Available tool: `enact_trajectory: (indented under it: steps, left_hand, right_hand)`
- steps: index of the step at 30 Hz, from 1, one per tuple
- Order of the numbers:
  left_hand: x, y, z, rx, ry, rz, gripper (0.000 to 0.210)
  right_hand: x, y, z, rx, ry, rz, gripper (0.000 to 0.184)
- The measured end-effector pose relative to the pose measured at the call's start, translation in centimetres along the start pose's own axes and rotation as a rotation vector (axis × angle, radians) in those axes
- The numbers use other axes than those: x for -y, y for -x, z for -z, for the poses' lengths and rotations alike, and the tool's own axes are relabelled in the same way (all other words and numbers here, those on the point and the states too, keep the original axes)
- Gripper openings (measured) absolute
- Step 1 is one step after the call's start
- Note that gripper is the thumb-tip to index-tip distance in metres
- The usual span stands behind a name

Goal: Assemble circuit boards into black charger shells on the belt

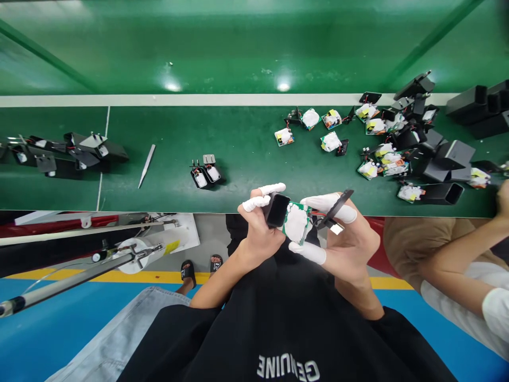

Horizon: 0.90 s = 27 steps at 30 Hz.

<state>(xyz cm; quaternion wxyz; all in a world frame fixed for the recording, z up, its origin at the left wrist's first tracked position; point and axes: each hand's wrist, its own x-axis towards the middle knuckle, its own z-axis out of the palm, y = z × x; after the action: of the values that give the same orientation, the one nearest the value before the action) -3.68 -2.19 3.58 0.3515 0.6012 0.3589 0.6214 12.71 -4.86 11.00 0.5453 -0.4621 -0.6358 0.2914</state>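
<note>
Near the front edge of the green bench, my left hand (260,228) is wrapped round a black plastic adapter housing (276,210), its open end facing right. My right hand (342,233) pinches a circuit board (297,223) with white filler on it, between thumb and finger. The board's left edge is at the housing's mouth; I cannot tell if it is inside. A black end cap (336,209) hangs on short wires from the board, beside my right fingers. White finger cots cover several fingertips on both hands.
Two filled housings (204,174) stand on the bench (167,127), left of my hands. A white pointed tool (147,165) lies farther left, near more housings (75,154). Loose boards (330,141) and a heap of housings (433,154) lie right. Another person's arm (465,249) is at far right.
</note>
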Motion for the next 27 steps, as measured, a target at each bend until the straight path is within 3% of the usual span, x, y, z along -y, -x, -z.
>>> enact_trajectory:
  steps: [7,14,27]
  left_hand:
    - [-0.2,-0.2,0.1,0.018,-0.023,-0.053,0.054]
    - [-0.3,0.0,0.1,0.048,-0.053,-0.124,0.066]
    - [0.6,0.7,0.1,0.035,0.006,-0.051,0.067]
  right_hand:
    - [0.3,-0.1,-0.2,0.017,0.026,-0.017,0.073]
    - [0.0,0.2,-0.4,0.048,0.051,0.022,0.076]
    - [-0.2,0.4,-1.3,0.047,0.088,0.023,0.067]
